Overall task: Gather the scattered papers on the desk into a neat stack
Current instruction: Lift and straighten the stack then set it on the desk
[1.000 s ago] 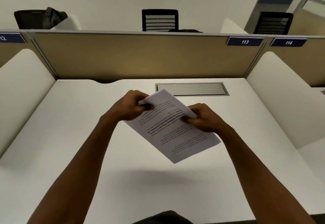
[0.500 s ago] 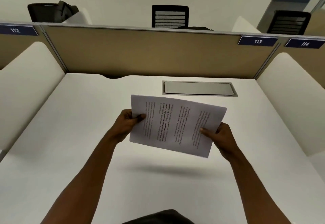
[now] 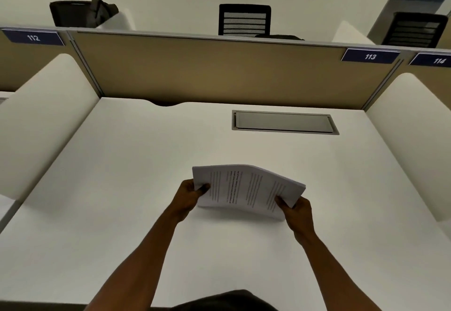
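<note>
White papers (image 3: 246,189) stand bowed on their lower edge near the desk (image 3: 122,188) middle, left hand (image 3: 190,197) and right hand (image 3: 296,209) pinching opposite ends; uneven squeeze could buckle or fan the sheets.

The print on the papers (image 3: 246,189) is too blurred to read, and each hand's fingers curl hidden beneath them.

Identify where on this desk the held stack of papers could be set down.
Bare desk lies left of the left hand, right of the right hand, and between the papers and cable hatch. Only the hatch interrupts it.
</note>
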Demonstrator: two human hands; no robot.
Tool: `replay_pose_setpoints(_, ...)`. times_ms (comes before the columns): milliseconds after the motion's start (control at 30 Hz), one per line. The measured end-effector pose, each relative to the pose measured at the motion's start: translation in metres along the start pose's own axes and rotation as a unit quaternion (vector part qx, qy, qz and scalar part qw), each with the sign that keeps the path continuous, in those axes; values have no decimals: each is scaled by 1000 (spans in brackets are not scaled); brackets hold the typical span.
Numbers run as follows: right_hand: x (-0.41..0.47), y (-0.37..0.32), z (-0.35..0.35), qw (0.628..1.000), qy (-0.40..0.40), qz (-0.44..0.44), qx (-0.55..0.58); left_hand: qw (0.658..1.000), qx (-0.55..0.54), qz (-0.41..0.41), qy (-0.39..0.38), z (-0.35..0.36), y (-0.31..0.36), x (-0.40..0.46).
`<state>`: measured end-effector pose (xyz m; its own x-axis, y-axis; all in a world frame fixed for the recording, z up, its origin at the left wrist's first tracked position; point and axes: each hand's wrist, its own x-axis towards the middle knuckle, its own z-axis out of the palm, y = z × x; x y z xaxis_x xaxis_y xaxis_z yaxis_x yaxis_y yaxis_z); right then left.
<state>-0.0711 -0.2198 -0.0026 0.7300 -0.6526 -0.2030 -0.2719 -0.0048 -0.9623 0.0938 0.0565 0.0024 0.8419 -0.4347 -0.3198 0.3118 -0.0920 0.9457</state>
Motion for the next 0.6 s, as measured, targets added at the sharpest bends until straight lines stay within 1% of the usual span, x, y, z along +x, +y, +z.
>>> replay_pose_setpoints(100,3,-3,-1,1000,5,-7,13,1000,-9,0,-4,0,2,-1)
replay_pose_setpoints(267,4,1,-1,1000,5,5,-3,1000,-16,-12,-6,3,-5,-2)
replay_pose_setpoints(367,11,-11,-7,999,-10,-29,-37,1000,-11,-6,-14,3,1,2)
replay_pose_setpoints(467,22,-35,-16,991,-44,-73,-100,1000,-21,-6,-22,1,7,2)
replay_pose_setpoints(600,39,-81,-26,974,-126,-114,-151,998,-50,-11,-29,-1,13,-3)
